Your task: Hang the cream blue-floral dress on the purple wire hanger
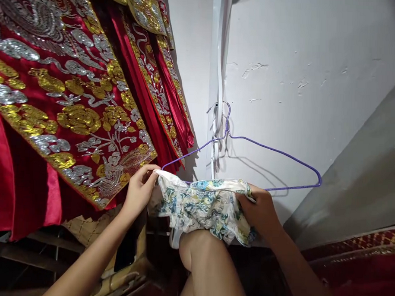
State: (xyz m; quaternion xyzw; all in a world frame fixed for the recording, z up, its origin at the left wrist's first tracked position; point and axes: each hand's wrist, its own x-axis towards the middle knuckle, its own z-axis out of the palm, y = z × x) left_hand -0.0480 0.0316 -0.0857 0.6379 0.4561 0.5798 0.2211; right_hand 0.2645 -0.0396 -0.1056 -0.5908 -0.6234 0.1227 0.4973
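A purple hanger (275,149) hangs by its hook from a white strap against the wall. A white garment with a blue, green and yellow floral print (198,204) is stretched between my hands over the hanger's lower part. My left hand (141,187) pinches the garment's upper left edge, at the hanger's left end. My right hand (258,206) grips the garment's right side, just below the bottom bar. The hanger's right end sticks out past the cloth, uncovered. The garment's lower edge lies near my raised knee.
Red garments with gold and silver embroidery (78,118) hang at the left. Below them is a wooden chair (128,275) with a dark object on it. My leg (209,265) is at bottom centre. Red patterned cloth (365,266) lies at the lower right.
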